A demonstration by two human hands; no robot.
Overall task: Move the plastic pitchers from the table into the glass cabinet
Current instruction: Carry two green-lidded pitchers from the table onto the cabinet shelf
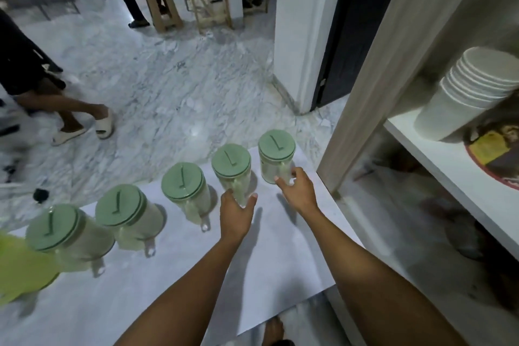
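Observation:
Several clear plastic pitchers with green lids stand in a row on the white table point(280, 255). My left hand point(237, 212) wraps around the handle of the second pitcher from the right point(231, 166). My right hand point(297, 188) grips the handle of the rightmost pitcher point(276, 153). Both pitchers still rest on the table. Three more pitchers point(184, 187) point(123, 209) point(56, 229) stand to the left, handles toward me. The cabinet point(438, 160) is open at the right, its white shelf at hand height.
A stack of white cups point(463, 98) lies tilted on the cabinet shelf beside a printed plate point(494, 152). A yellow-green object point(19, 267) sits at the table's left edge. A person in sandals point(84, 126) walks on the marble floor; another sits on a stool point(163, 8) far back.

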